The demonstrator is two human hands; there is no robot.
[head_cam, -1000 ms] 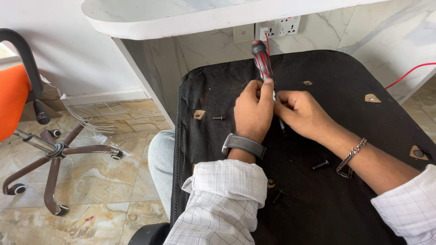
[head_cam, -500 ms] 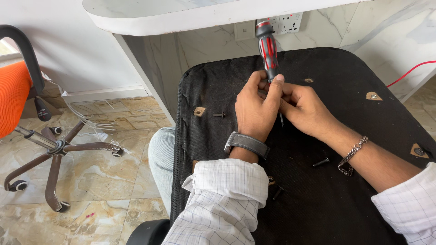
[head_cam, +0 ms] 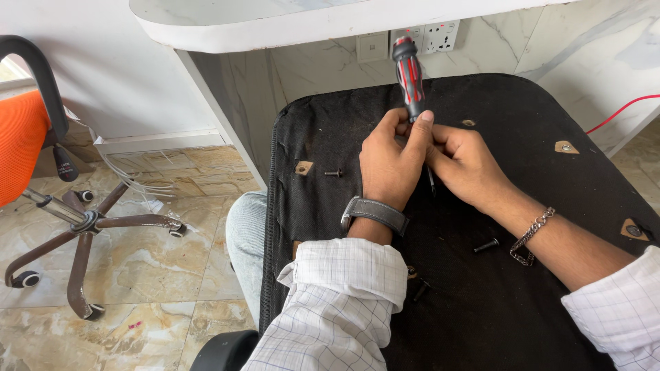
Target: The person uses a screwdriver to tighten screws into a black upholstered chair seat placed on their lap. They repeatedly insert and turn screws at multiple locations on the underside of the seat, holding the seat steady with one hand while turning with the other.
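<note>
I have the red-and-black screwdriver pinched upright in my left hand, my fingers closed round the bottom of its handle, with the handle standing up toward the far edge of the black seat underside that lies across my lap. My right hand is curled in close against the left, its fingers closed near the metal shaft, which shows just below my hands; whether they are truly gripping the shaft or something small at its tip I cannot tell, since my knuckles hide it. The grip looks light to me, only fingertips on the handle, so I judge the tool could tilt or slip if I press down hard, and the tip might skid over the fabric and jab my right hand. A loose black screw lies near my right wrist, another screw sits near the left edge beside a tan mounting tab, and one more lies by my left cuff. As the seat rests only on my knee, a shift could send these rolling off onto the tiled floor, toward the chair base standing there.
</note>
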